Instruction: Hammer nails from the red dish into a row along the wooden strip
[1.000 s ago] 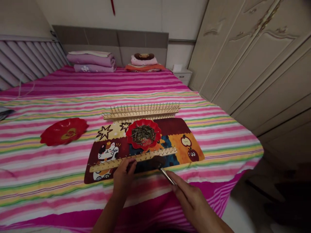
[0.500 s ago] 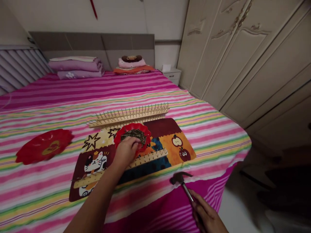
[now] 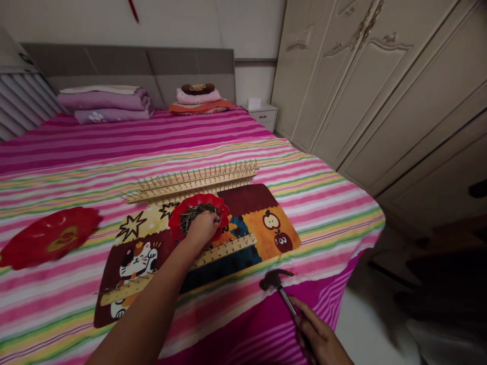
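Note:
My left hand [image 3: 205, 226] is down in a scalloped red bowl [image 3: 174, 219] full of nails [image 3: 190, 217]. Its fingers are curled together at the bowl's right side, and what they pinch is hidden. My right hand [image 3: 315, 329] grips the handle of a claw hammer [image 3: 277, 280], whose dark head lies over the near edge of the bed. Under my left forearm a wooden strip [image 3: 224, 249] with nails standing in it lies across the patterned mat [image 3: 236, 271]; the forearm covers its middle.
Behind the bowl lie more wooden strips [image 3: 194, 183] with rows of nails sticking up. A red scalloped plate [image 3: 34, 241] rests on the striped bedsheet [image 3: 327, 213] at left. Folded bedding [image 3: 106, 103] sits by the headboard, and a wardrobe [image 3: 342, 76] stands at right.
My left hand has shifted toward the right side of the bowl, its fingers curled more tightly. The view has turned slightly right. My right hand keeps hold of the hammer.

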A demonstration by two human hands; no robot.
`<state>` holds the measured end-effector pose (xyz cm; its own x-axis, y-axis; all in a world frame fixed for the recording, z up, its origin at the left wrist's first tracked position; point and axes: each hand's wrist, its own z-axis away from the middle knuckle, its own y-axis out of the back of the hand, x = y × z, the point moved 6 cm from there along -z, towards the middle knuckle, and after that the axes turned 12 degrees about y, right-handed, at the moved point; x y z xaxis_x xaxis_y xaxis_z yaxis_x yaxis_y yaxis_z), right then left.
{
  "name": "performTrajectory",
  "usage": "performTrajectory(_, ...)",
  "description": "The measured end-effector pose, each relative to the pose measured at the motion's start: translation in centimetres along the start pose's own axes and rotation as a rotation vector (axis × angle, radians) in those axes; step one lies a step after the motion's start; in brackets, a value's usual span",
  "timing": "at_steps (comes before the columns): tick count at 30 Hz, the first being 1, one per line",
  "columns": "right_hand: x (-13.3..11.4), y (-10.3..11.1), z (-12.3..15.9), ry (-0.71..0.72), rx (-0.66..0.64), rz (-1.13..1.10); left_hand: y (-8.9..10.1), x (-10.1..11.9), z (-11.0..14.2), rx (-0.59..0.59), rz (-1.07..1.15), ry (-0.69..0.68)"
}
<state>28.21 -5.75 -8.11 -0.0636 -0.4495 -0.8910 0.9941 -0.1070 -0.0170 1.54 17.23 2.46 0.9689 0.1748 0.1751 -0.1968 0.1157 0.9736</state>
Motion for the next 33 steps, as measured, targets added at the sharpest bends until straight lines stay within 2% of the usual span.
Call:
performTrajectory(11, -0.2, -0.2, -0.1, 0.031, -0.036, 0.021, 0.5, 0.9, 0.0, -0.014, 0.021, 0.086)
performTrajectory(19, -0.3, 0.0, -0.1, 0.024, -0.074, 0.057, 2.0, -0.7, 0.8, -0.021, 0.276, 0.124)
performTrajectory(24, -0.2, 0.0, 0.0, 0.029, -0.09, 0.054, 4.2, -3.4, 3.4, -0.077, 0.559, 0.148)
performTrajectory(26, 0.1, 0.1, 0.0, 0.045, -0.069, 0.06, 5.3, -5.1, 5.4, -0.075, 0.842, 0.154)
performTrajectory(28, 0.4, 0.1, 0.0, 0.06, -0.039, 0.065, 5.9, -7.3, 7.9, -0.075, 1.104, 0.229)
performTrajectory(31, 1.0, 0.0, 0.0, 0.063, -0.02, 0.074, 5.4, -10.4, 11.4, -0.105, 1.237, 0.38)
performTrajectory(33, 1.1, -0.1, 0.1, 0.067, -0.018, 0.087, 4.6, -12.1, 13.3, -0.126, 1.263, 0.433)
